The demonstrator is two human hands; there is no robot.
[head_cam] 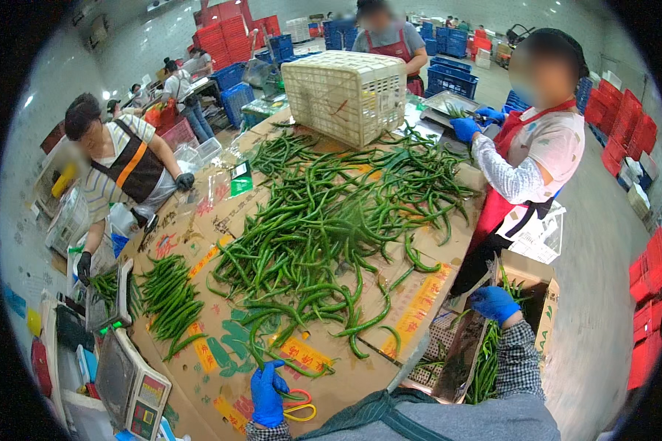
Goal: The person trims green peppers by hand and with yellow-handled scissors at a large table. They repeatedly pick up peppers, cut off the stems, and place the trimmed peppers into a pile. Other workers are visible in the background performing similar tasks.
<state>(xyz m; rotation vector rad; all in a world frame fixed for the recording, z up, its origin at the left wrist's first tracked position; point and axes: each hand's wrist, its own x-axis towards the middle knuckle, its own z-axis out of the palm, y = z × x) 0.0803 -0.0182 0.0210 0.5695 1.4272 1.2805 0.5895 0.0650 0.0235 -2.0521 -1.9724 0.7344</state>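
My left hand, in a blue glove, is closed around a long green chili pepper at the near edge of the cardboard-covered table. Beside it lie scissors with red and yellow handles. My right hand, also blue-gloved, is over an open cardboard box of green peppers at the right; whether it grips any is not clear. A large loose heap of long green chili peppers covers the table's middle. A neat row of peppers lies to its left.
A white plastic crate stands at the far side. Scales stand at the left. A co-worker at left handles peppers on a scale; another stands at right by a scale, a third behind the crate.
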